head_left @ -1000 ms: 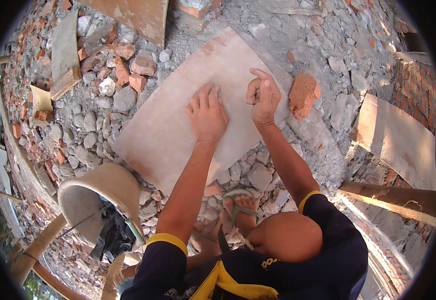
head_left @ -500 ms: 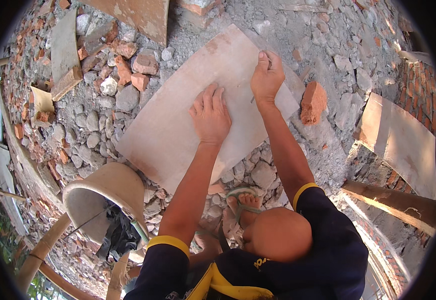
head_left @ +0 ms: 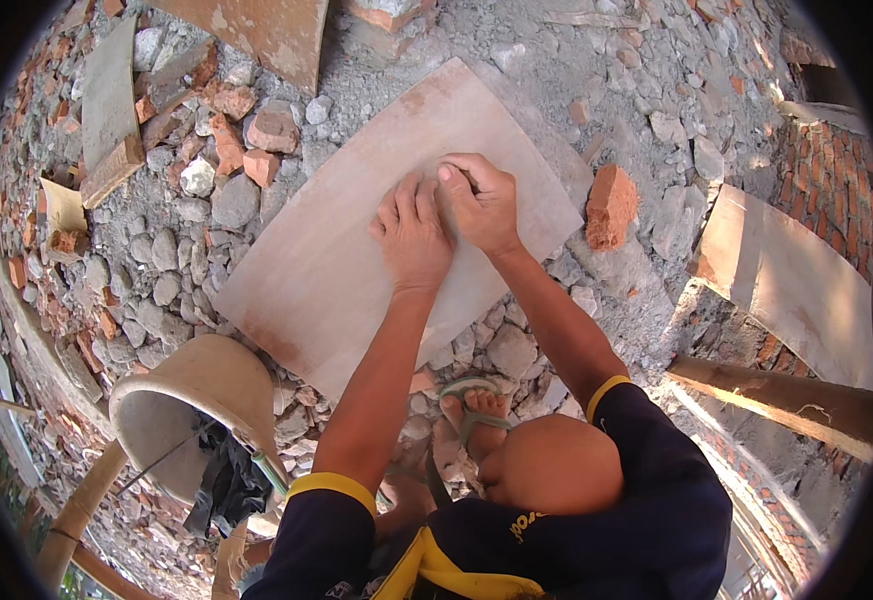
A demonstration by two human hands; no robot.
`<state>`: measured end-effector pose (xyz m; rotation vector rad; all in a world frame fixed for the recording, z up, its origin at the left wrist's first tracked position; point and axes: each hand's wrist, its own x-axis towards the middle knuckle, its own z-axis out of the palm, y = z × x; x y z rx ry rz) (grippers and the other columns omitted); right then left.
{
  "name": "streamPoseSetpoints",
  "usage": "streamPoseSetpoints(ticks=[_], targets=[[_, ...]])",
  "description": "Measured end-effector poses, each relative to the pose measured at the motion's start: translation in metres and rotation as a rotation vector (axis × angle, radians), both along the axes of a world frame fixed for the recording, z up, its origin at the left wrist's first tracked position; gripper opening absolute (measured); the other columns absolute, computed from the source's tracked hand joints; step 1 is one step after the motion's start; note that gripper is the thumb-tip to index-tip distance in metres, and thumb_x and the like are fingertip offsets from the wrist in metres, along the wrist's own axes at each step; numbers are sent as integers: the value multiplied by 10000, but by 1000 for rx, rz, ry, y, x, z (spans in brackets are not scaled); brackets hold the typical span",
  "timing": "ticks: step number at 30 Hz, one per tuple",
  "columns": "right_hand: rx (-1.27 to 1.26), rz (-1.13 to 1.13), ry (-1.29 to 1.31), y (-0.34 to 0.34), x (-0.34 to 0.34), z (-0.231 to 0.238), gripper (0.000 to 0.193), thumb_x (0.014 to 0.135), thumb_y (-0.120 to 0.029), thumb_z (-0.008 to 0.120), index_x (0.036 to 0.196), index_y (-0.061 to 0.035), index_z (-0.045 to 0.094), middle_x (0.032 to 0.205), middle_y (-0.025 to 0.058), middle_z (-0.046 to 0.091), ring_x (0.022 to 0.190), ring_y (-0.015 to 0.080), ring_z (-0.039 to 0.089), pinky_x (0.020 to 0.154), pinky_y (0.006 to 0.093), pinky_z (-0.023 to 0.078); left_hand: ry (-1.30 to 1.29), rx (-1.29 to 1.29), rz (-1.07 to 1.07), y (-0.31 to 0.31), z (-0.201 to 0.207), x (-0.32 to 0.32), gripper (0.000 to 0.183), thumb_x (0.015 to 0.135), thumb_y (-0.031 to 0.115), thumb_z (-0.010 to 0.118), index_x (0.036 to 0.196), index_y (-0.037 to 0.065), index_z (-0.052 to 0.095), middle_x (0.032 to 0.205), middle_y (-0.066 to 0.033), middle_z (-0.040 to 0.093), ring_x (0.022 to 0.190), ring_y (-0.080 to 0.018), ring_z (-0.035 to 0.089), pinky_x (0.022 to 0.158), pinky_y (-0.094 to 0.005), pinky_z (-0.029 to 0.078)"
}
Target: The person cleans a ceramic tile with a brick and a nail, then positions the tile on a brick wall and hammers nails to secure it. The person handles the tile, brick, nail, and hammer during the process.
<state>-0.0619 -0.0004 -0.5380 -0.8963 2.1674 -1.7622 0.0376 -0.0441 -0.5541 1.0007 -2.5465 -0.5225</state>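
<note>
A pale grey flat sheet (head_left: 307,270) with brownish stains lies tilted across the rubble before me. My left hand (head_left: 415,230) rests palm down on the middle of it, fingers slightly bent and a little apart. Right beside it, my right hand (head_left: 482,203) is closed, thumb against curled fingers, over the same sheet. Whatever the right fingers grip is hidden in this view. Just past the sheet's right corner sits a broken orange brick (head_left: 612,208).
At the lower left a tipped bucket (head_left: 197,390) has a black plastic bag (head_left: 229,480) at its mouth. Stones and brick pieces (head_left: 227,145) cover the ground. On the right are another sheet (head_left: 787,275) and a wooden beam (head_left: 777,400).
My right hand has moved left and nearer, from the sheet's far right edge to beside my left hand. A thin dark piece showed at the right hand before. The left hand stays on the sheet.
</note>
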Motion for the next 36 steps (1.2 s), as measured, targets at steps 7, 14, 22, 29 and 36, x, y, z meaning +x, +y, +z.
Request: streamPoseSetpoints(ticks=[7,14,22,29,36], targets=[[85,-466,179,-4,-52,-14,138,932,-128,671,943,9,684,659,-9,596,556,77,515,528,245,439,66,32,-56,-7,-1,8,309,871,108,604,1175,153,574,1307,5,533,1177,-276,488,962,-445,331],[0,111,-62,36,2,-5,152,923,-91,663,1015,31,669,669,-18,597,564,23,493,504,201,391,67,40,-11,-4,1,4,302,865,106,604,1163,144,575,1308,5,537,1171,-282,491,946,-454,338],[-62,-424,-266,-3,-44,-7,146,923,-122,647,946,18,679,648,39,631,522,99,557,473,254,420,31,3,-46,-7,2,8,289,855,119,624,1141,142,594,1296,4,540,1174,-264,485,935,-443,347],[-95,153,252,15,-2,9,138,966,-124,610,1002,7,636,567,-29,501,419,49,419,372,239,328,84,22,7,-4,0,2,257,862,108,615,1116,148,600,1279,-6,553,1148,-282,500,916,-454,358],[-253,-379,-776,30,-27,26,155,915,-133,674,988,4,668,641,-28,582,489,38,452,457,198,348,118,42,-43,-9,4,6,256,852,96,617,1101,155,607,1285,-7,548,1166,-283,487,910,-450,359]])
